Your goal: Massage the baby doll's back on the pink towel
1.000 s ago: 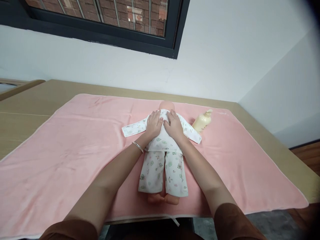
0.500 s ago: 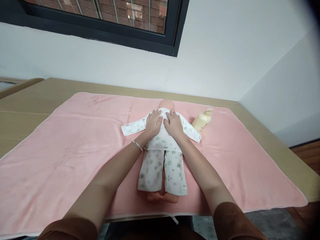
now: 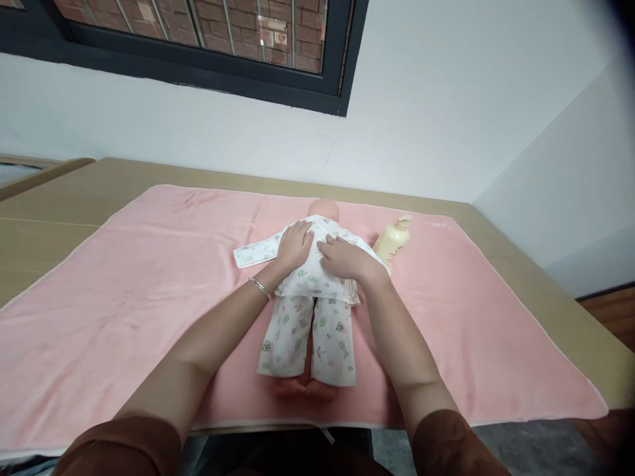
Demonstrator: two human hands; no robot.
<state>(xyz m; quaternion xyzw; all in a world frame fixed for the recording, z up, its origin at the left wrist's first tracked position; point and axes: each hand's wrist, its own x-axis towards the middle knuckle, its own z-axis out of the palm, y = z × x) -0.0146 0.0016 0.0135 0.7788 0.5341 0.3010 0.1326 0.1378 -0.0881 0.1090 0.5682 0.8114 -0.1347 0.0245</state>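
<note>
Head camera view: a smooth-headed doll (image 3: 312,285) is dressed in a white, thin-cloth top (image 3: 308,274) and wide trousers (image 3: 335,344), printed with small green and brown motifs, and is laid lengthwise on a pink, plush-looking blanket (image 3: 124,297). On the doll's upper body, the left hand (image 3: 296,242) is laid flat and the right hand (image 3: 344,258) aslant, both unclenched, slightly apart. Past the doll, a pale wooden table (image 3: 64,205), white wall (image 3: 421,132) and dark-framed window (image 3: 248,33) are seen; just right of it, a rounded cream pump bottle (image 3: 393,240) is tilted.
</note>
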